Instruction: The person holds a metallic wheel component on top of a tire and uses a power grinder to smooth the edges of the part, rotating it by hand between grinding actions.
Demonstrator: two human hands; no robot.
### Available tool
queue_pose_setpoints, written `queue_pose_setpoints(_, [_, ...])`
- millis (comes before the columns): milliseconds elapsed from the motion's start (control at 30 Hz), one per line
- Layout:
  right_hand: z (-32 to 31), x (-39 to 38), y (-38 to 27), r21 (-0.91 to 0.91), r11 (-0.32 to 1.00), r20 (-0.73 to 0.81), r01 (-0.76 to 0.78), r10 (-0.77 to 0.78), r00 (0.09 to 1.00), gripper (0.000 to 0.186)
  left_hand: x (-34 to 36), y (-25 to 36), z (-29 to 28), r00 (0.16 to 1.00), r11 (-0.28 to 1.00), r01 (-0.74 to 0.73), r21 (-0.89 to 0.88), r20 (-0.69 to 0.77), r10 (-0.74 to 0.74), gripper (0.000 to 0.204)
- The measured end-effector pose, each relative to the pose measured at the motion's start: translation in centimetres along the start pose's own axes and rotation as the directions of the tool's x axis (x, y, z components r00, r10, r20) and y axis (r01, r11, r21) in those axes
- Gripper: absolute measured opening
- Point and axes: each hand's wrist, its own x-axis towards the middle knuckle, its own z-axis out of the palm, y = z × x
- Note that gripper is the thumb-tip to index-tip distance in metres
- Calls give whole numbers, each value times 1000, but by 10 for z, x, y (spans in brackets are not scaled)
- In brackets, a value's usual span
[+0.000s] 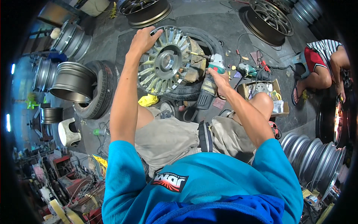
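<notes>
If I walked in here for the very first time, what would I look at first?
Probably the big, round silver metal wheel with many spokes, in the upper middle, its edge gripped by the person's left hand. Next might come the green-and-dark-grey power grinder to its right, held in the person's right hand. Then, near the far right edge, a bright orange glow shines just below another person's hand.

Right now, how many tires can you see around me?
2: a tire behind the wheel your left hand grips, and a second tire to your left, partly covered by a grey rim. More may be hidden.
</notes>
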Motion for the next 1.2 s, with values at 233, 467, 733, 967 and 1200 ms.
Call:
queue_pose_setpoints(233, [10, -17, -16, -100, 995, -62, 1, -7, 998, 32, -3, 13, -9, 995, 1000, 13, 20, 96, -14, 51])
queue_pose_setpoints(467, [9, -14, 3, 9, 999, -120, -37, 38, 992, 30, 2, 11, -4, 997, 998, -25, 55, 68, 21, 55])
queue_pose_setpoints(733, [2, -3, -14, -128, 992, -110, -24, 9, 994, 32, 1, 17, -7, 995, 999, 24, 37, 95, -28, 60])
queue_pose_setpoints(967, [3, -8, -11, -75, 997, 13, -2, 3, 1000, 22, 6, 5, -5, 972, 974, 205, -91, 137, -192, 76])
queue_pose_setpoints(1200, [-2, -10, -11, -109, 994, -27, -20, 17, 1000, 49, 22, -27, 16, 949, 929, 300, -214, 166, -268, 76])
